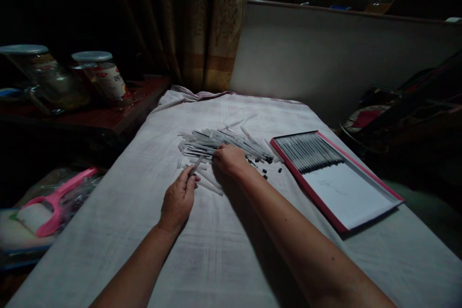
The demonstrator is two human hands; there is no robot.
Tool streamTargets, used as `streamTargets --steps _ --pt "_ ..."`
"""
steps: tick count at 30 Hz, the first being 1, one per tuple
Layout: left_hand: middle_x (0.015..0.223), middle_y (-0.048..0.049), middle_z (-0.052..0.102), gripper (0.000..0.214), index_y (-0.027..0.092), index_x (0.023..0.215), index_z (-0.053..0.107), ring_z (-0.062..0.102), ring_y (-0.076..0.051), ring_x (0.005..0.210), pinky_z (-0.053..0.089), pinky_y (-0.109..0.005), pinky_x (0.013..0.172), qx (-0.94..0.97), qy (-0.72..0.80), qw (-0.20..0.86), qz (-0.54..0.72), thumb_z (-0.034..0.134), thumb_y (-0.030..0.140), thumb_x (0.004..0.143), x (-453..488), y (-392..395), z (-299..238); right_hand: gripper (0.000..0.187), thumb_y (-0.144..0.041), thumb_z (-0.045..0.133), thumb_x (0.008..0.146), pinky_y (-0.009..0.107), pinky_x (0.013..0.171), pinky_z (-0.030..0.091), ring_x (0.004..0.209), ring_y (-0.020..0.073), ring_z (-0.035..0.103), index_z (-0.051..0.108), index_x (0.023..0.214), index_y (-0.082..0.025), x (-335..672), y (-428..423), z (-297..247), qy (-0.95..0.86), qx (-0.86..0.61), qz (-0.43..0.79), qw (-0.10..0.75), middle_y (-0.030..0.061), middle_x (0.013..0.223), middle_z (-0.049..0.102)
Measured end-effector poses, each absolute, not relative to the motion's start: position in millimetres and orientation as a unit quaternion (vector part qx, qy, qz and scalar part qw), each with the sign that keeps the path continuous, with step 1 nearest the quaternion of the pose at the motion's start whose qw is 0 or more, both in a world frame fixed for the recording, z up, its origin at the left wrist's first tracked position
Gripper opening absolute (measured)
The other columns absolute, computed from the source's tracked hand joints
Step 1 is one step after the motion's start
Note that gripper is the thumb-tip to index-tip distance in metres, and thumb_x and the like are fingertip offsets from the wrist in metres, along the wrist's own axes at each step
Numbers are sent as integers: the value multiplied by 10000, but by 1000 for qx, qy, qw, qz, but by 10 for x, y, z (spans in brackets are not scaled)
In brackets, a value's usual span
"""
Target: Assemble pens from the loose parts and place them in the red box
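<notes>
My left hand [179, 198] is closed, pinching a translucent pen barrel [196, 165] that points up and away. Just beyond it is a loose pile of pen barrels and thin dark rods [205, 140] on the cloth. Over the near side of the pile, my right hand [229, 158] has its fingers curled down among the pieces. Whatever its fingertips grip is hidden. Several small black caps [265, 171] lie scattered to the right of that hand. A few separate clear tubes [210, 186] rest between the two hands.
A shallow red-edged box [334, 217] sits to the right, with a row of pens [308, 150] in its far part. Pale checked cloth [202, 260] covers the table. Lidded jars [104, 77] stand on a dark side table, with a pink-handled object [57, 202] below at left.
</notes>
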State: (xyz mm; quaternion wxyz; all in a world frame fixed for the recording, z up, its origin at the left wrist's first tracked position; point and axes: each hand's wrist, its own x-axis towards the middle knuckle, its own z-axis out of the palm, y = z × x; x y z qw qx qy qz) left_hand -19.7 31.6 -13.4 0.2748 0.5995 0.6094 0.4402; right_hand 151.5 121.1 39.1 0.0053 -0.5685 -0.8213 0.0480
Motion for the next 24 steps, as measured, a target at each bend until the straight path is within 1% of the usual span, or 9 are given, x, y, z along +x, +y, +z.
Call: streamTargets --steps 4,7,12,19,22,23,24 --pt "913 -47 746 353 228 1189 632 703 -210 807 517 -312 806 606 605 286 432 520 353 879 -212 334 -187 299 -239 501 912 344 844 501 1024 286 661 742 1053 -133 1416 1293 433 -820 -569 42 -30 179 1088 718" --pt "918 -53 752 335 227 1165 649 707 -225 862 521 -325 833 616 603 279 423 526 349 878 -217 338 -192 305 -199 486 909 354 856 500 1035 293 657 733 1065 -110 1384 1289 444 -828 -558 35 -46 194 1103 708" --pt "993 -71 753 307 209 1098 685 705 -230 918 523 -330 865 649 594 241 410 514 360 892 -205 331 -161 350 -153 389 941 353 878 486 1079 271 630 690 1117 -131 1396 1147 420 -836 -546 16 -46 186 1155 677" --pt "1001 -48 757 292 223 1064 705 708 -208 916 554 -313 832 684 559 189 429 509 362 898 -195 350 -232 334 -162 374 951 354 827 481 1040 260 645 652 1134 -180 1564 938 412 -815 -578 -1 -48 153 1119 691" --pt "1027 -46 748 288 225 1075 708 699 -201 949 553 -312 859 698 534 172 445 513 360 912 -203 357 -260 306 -210 384 959 354 815 466 968 257 669 663 1085 -204 1701 797 428 -782 -623 13 -16 125 1033 727" --pt "1025 -45 746 287 227 1080 708 695 -200 951 553 -314 862 700 529 165 450 515 359 916 -209 359 -264 287 -235 405 954 343 802 463 928 249 676 672 1056 -213 1756 742 424 -766 -643 31 15 111 991 737" --pt "1023 -45 743 286 228 1087 708 691 -200 953 551 -318 867 701 527 156 455 514 357 919 -216 361 -267 263 -257 432 943 326 784 460 889 235 677 679 1025 -221 1816 688 412 -749 -657 58 63 96 954 742"
